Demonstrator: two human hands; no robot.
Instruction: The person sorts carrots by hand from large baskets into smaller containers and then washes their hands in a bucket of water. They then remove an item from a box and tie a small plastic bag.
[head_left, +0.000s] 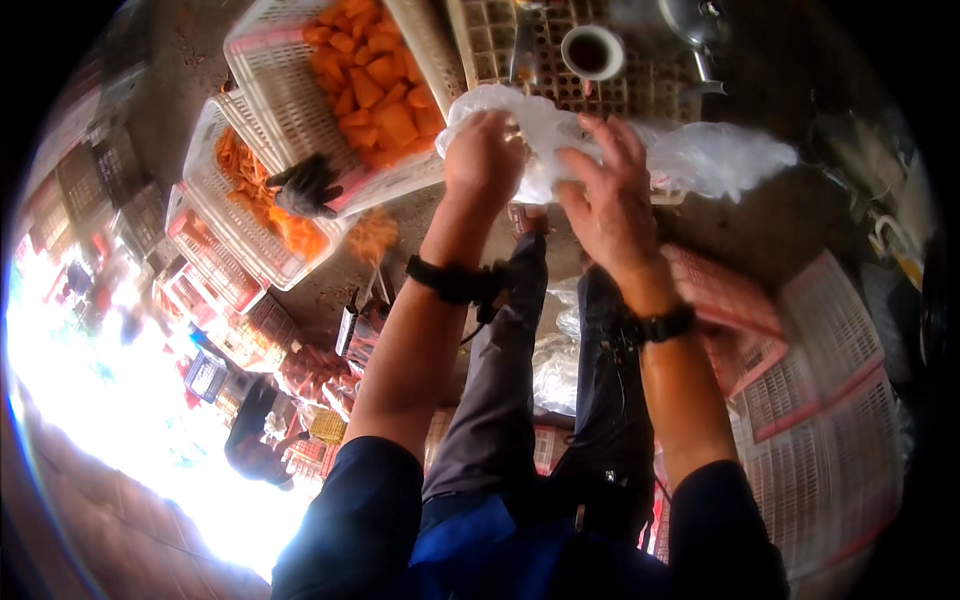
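My left hand (484, 154) is closed on a bunched part of a clear plastic bag (551, 124). My right hand (611, 187) is beside it with fingers spread, over the bag's right part; whether the fingertips touch the film cannot be made out. More crumpled clear plastic (720, 159) extends to the right of that hand; the hand hides whether it is the same piece. Just beyond the bag, a white cup (592, 52) of dark liquid stands on a perforated crate-like surface (652, 90).
Left of my hands, a white plastic crate (300, 112) holds orange vegetable chunks (371, 86). A second crate (225, 142) holds orange peelings (296, 232), with a dark glove (307, 187) by its rim. Pink-and-white crates (817, 360) lie at right. A person (259, 435) is at lower left.
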